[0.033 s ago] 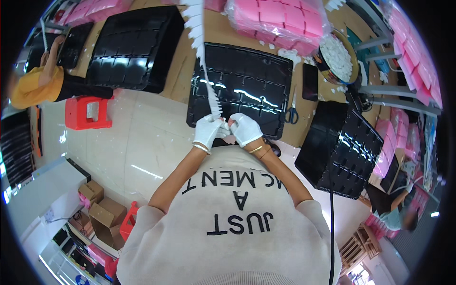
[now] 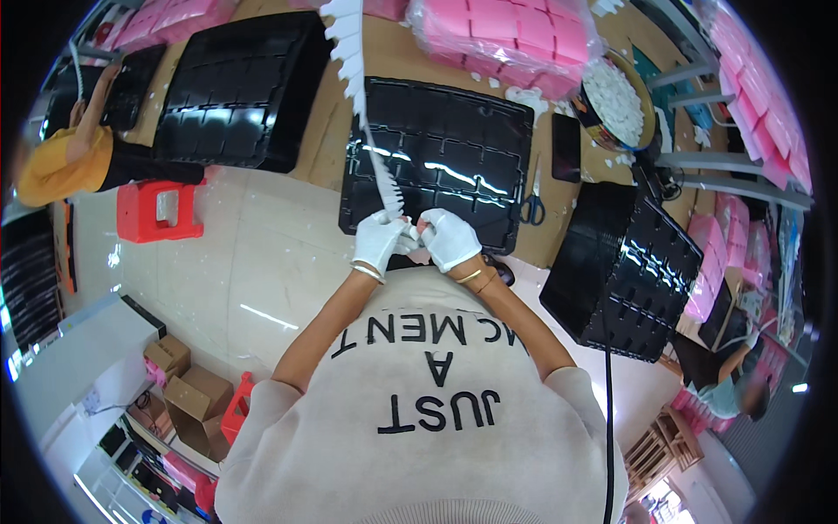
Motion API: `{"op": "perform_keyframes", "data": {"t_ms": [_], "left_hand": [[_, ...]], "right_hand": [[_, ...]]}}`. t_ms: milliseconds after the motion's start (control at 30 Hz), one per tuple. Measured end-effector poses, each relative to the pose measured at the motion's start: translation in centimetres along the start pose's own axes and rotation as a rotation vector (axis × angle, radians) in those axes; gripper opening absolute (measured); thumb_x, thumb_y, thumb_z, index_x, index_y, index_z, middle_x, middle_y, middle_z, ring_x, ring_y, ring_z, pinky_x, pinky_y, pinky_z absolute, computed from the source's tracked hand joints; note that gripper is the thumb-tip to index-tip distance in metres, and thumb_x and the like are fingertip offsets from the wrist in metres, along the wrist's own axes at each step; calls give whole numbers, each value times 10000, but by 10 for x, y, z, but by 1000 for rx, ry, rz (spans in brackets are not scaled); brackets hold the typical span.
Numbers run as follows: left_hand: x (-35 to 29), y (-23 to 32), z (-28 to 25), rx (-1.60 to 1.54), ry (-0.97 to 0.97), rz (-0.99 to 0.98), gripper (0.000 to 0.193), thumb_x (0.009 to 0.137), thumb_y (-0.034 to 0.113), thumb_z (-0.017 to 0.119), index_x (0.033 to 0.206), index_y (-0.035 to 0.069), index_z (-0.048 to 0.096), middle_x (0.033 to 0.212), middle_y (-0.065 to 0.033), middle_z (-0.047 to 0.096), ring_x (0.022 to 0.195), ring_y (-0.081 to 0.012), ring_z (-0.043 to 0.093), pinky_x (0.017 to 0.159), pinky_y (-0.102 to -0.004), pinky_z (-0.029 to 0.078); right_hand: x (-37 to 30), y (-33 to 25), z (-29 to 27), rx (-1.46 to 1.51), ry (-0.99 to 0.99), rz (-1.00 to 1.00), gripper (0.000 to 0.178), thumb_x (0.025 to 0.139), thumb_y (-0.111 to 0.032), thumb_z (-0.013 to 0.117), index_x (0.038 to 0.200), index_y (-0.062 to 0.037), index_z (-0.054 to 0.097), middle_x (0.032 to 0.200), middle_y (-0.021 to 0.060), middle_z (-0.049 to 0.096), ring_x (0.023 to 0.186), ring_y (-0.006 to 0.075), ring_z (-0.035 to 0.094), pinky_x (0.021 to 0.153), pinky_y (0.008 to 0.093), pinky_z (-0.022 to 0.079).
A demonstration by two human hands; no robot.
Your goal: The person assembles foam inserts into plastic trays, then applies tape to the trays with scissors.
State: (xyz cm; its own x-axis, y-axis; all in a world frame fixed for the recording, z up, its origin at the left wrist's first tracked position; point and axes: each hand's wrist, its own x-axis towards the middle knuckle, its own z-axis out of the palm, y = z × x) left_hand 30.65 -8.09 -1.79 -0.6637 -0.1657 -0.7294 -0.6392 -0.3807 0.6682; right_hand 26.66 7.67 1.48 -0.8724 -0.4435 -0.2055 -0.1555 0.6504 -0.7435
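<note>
My left hand (image 2: pixel 378 240), in a white glove with bare fingertips, is closed on the lower end of a long white strip with a toothed edge (image 2: pixel 381 175). The strip runs up over a black moulded tray (image 2: pixel 441 148) to the top of the picture. Close beside it, my right hand (image 2: pixel 449 239), gloved the same way, has its fingers pinched together. What lies between those fingers is too small to make out. Both hands are in front of my body, at the tray's near edge.
Right of the tray lie scissors (image 2: pixel 533 206), a black phone (image 2: pixel 566 147) and a round tub of white pieces (image 2: pixel 614 98). Black trays stand at left (image 2: pixel 240 92) and right (image 2: pixel 624 271). Pink foam packs (image 2: pixel 502 35) sit behind. A person in yellow (image 2: pixel 70 162) works beside a red stool (image 2: pixel 160 211).
The bench and the things on it appear slightly further left in the picture. My hands keep almost the same pose.
</note>
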Motion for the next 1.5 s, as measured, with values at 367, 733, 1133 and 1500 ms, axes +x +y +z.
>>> {"op": "perform_keyframes", "data": {"t_ms": [367,733,1133,1500], "left_hand": [[-4,-36,-42,587,126,267,181,810,168,753,789,5,677,643,-65,665,457,-124,591,426,-270,432],[-1,-42,-39,1089,72,261,216,726,236,776,803,45,711,728,-126,685,677,-276,643,654,-371,503],[-2,-32,-12,37,28,190,218,788,7,741,991,-36,672,816,-69,695,657,-100,622,528,-238,474],[32,-39,-11,158,-80,282,364,780,4,750,1112,-77,625,955,-113,698,861,-156,675,744,-269,557]], "right_hand": [[-20,95,-84,-536,-365,53,135,850,-215,611,856,-116,704,873,119,690,857,323,670,725,435,537],[-3,127,-67,-738,-254,-81,108,821,-153,604,817,-97,696,840,125,697,830,303,687,700,418,558],[-36,122,-52,-540,-195,-37,89,827,-167,626,821,-96,679,862,125,668,860,324,652,728,431,544],[-45,128,-53,-511,-165,-110,102,835,-162,602,817,-92,674,841,136,655,836,330,641,733,436,520]]}}
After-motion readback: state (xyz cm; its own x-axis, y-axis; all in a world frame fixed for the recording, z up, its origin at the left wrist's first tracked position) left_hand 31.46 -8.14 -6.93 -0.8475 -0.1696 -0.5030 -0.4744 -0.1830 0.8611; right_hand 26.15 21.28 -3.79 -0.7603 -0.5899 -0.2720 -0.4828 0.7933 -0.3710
